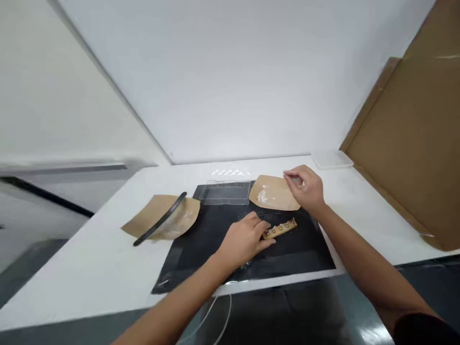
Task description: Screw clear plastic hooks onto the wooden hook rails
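Note:
My left hand is closed around the left end of a narrow tan strip. A row of several shiny round studs or beads runs along the strip, which lies low over a black mat. Up and to the right, my right hand hovers by the edge of a brown paper sheet, thumb and fingertips pinched together. Anything between those fingertips is too small to make out. Small white bits lie scattered on that sheet.
At the left, a dark curved band lies across another brown sheet. A clear plastic case rests at the mat's back edge. A translucent container stands at the back right, beside a cardboard panel.

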`<state>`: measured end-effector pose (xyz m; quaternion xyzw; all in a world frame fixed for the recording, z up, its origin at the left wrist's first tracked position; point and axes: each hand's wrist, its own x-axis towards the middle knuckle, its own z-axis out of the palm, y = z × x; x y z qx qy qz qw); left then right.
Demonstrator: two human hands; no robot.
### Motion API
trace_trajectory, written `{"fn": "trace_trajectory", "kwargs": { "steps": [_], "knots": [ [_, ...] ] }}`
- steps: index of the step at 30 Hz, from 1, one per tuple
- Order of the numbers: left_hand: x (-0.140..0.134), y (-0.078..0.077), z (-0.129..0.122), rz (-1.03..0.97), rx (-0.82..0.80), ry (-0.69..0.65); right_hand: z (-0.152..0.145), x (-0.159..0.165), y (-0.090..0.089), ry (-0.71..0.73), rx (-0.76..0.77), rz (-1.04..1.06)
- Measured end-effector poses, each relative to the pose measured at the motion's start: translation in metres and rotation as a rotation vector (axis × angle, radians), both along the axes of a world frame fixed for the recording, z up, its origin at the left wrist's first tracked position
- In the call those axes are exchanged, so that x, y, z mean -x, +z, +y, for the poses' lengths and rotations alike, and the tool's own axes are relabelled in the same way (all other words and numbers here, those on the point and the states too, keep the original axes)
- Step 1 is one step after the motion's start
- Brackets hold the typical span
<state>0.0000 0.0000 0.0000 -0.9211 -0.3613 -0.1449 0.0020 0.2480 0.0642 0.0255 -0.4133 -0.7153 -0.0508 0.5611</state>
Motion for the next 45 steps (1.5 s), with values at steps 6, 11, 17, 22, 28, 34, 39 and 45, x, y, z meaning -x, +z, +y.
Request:
{"fn": "trace_trajectory", "kwargs": {
  "steps": [6,11,17,22,28,34,39,45],
  "knots": [
    [0.010,-0.007,0.025,-0.117,-0.009,-0.272,-0.010,0.012,0.001,0.077,0.039,-0.073],
    [0.016,-0.022,0.023,-0.326,-0.045,-0.309,-0.015,0.021,0.005,0.059,0.007,-0.006],
    [0.019,-0.019,0.015,-0.499,-0.112,-0.253,-0.022,0.027,0.004,0.078,-0.016,-0.045],
    [0.019,-0.018,0.013,-0.531,-0.044,-0.258,-0.024,0.025,0.005,0.080,-0.014,-0.074],
    [0.015,-0.019,0.010,-0.526,0.043,-0.268,-0.019,0.022,0.001,0.063,-0.025,-0.090],
    [0.014,-0.021,0.010,-0.560,0.100,-0.264,-0.014,0.023,-0.005,0.086,0.013,-0.091],
    [0.014,-0.023,0.011,-0.549,0.149,-0.275,-0.010,0.023,-0.010,0.092,0.041,-0.064],
    [0.015,-0.024,0.010,-0.545,0.155,-0.285,-0.009,0.022,-0.012,0.091,0.069,-0.069]
  ]
}}
